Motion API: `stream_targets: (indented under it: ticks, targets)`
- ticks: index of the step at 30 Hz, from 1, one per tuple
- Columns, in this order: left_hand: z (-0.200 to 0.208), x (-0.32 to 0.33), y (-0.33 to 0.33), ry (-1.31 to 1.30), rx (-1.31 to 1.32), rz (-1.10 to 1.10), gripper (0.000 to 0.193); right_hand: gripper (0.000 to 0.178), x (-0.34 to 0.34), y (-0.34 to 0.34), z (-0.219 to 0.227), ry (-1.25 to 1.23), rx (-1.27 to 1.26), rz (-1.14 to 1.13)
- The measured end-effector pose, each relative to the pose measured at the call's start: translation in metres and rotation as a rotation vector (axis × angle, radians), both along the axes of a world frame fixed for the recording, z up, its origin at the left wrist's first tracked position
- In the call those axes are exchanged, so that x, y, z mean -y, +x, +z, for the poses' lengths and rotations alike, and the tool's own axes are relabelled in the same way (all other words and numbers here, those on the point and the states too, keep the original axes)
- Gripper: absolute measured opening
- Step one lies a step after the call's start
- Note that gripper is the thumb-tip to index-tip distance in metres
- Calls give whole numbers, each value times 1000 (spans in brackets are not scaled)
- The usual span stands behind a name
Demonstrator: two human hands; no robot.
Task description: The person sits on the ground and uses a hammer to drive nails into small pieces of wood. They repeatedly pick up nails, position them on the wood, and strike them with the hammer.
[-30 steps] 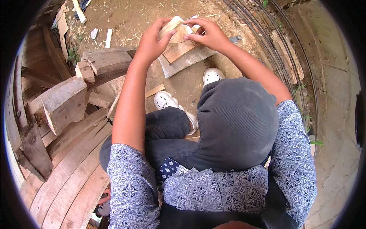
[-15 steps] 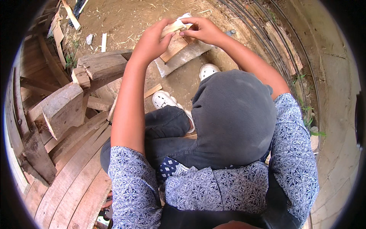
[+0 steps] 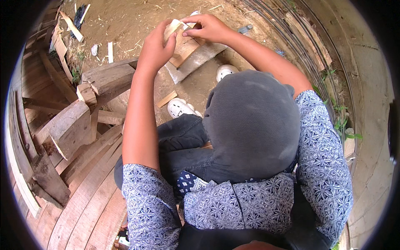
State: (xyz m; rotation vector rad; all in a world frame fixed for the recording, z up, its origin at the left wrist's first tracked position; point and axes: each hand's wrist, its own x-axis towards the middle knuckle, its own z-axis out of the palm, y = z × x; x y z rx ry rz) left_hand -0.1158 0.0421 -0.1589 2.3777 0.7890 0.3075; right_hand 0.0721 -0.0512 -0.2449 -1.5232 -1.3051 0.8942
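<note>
My left hand [image 3: 155, 48] is closed around a short, pale piece of wood [image 3: 172, 28], with the thumb along its near side. At the right end of that piece, my right hand [image 3: 208, 28] pinches its edge between thumb and curled fingers; the exact contact is small and partly hidden. Beneath both hands a brown wooden board [image 3: 186, 52] lies on a grey, rough slab [image 3: 180, 75] on the ground. A dark grey flat tool or bar [image 3: 245, 29] shows beyond my right wrist, mostly hidden.
Heavy timber blocks [image 3: 71, 125] and curved planks [image 3: 85, 212] fill the left side. Dark rods [image 3: 287, 31] run along the right beside a concrete wall [image 3: 371, 104]. Wood scraps [image 3: 110, 52] lie on bare soil. My white shoes [image 3: 180, 107] are near the slab.
Both hands have shifted slightly left and up with the pale wood. My right fingers have moved at its end, and the piece is tilted differently. The view has turned a little.
</note>
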Motion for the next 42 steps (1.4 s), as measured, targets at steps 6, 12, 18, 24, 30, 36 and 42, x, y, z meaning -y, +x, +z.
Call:
stream_targets:
  ticks: [6,12,18,24,30,36,42]
  targets:
    - [12,0,2,-137,-70,25,40,52,-2,-1,-6,39,54,-7]
    - [12,-1,1,-112,-105,18,41,53,-2,-4,-3,23,67,-5]
    - [2,-2,-1,-18,-31,-39,39,51,-3,-5,-5,85,39,-3]
    - [-4,-6,-4,-159,-24,19,41,54,-4,-7,-16,124,-1,-6]
    - [6,-8,3,-133,-106,-25,42,55,-4,-1,-6,-24,3,67]
    - [14,0,11,-90,-211,-1,42,50,-2,6,-11,17,32,71]
    - [-3,-1,6,196,-179,-83,47,45,0,0,-16,-51,43,68]
